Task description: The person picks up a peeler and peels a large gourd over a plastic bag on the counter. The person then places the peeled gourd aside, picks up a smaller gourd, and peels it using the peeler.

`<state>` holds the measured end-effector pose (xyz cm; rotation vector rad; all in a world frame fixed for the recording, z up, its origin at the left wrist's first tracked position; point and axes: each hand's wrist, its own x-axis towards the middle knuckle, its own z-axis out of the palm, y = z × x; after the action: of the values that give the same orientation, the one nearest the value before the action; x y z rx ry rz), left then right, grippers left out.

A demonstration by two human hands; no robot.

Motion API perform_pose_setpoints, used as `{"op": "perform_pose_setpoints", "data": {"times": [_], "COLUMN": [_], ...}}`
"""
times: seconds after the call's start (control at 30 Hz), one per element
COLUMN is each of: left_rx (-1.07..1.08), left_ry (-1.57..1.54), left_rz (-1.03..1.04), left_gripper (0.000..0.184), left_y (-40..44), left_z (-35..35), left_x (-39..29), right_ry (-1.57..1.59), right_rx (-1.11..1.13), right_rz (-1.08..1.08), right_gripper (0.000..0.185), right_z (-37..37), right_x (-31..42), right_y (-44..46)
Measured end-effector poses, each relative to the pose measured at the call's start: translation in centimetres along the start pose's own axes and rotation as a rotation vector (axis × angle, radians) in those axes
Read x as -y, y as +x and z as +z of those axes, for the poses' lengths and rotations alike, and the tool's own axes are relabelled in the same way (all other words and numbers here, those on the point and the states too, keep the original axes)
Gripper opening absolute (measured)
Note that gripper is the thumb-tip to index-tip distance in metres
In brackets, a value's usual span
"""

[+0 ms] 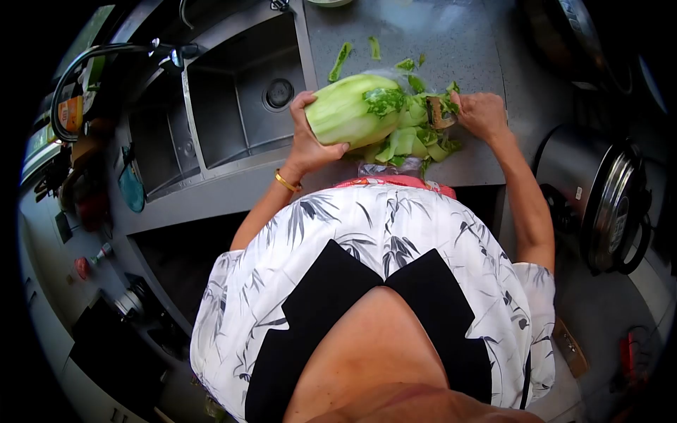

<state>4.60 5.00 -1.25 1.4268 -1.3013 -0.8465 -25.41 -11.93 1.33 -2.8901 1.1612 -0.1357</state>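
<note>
A large, mostly peeled pale green gourd [349, 116] lies tilted over the counter edge beside the sink, with a patch of mottled dark green skin on its right part. My left hand [314, 141] is wrapped around its left end, thumb below and fingers above. At its right, my right hand [483, 115] is closed in a fist around the handle of a peeler [441, 113], whose head is among green strips. Peelings [412, 143] are heaped under and beside the gourd's right end, partly on clear plastic. The exact contact of the blade is hidden.
A double steel sink [243, 84] with a faucet [169, 53] is at the left. Loose peel strips [340, 62] lie on the grey counter [423, 28]. A pot-like appliance with a shiny lid [613, 204] stands at the right, and a bowl [329, 2] at the top edge.
</note>
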Motion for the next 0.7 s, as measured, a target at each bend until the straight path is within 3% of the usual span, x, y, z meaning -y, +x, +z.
{"op": "perform_pose_setpoints", "data": {"times": [0.13,0.2,0.4,0.53,0.7], "left_rx": [0.072,0.06,0.116,0.291,0.28], "left_ry": [0.219,0.18,0.388,0.794,0.902], "left_rz": [0.085,0.047,0.089,0.078,0.031], "left_gripper": [0.093,0.094,0.094,0.089,0.096], "left_y": [0.1,-0.1,0.7,2.9,3.9], "left_z": [-0.4,-0.3,-1.0,-1.0,1.3], "left_x": [-1.7,-1.5,-4.3,-7.9,-9.5], "right_ry": [0.043,0.031,0.16,0.183,0.149], "right_rx": [-0.373,-0.52,-0.375,-0.256,-0.182], "right_rz": [-0.107,-0.115,-0.01,-0.082,-0.2], "right_gripper": [0.044,0.045,0.043,0.043,0.046], "right_z": [-0.5,-1.2,-3.6,-4.2,-4.8], "right_x": [2.4,2.6,3.8,5.2,7.3], "right_y": [0.4,0.7,0.8,3.4,6.1]}}
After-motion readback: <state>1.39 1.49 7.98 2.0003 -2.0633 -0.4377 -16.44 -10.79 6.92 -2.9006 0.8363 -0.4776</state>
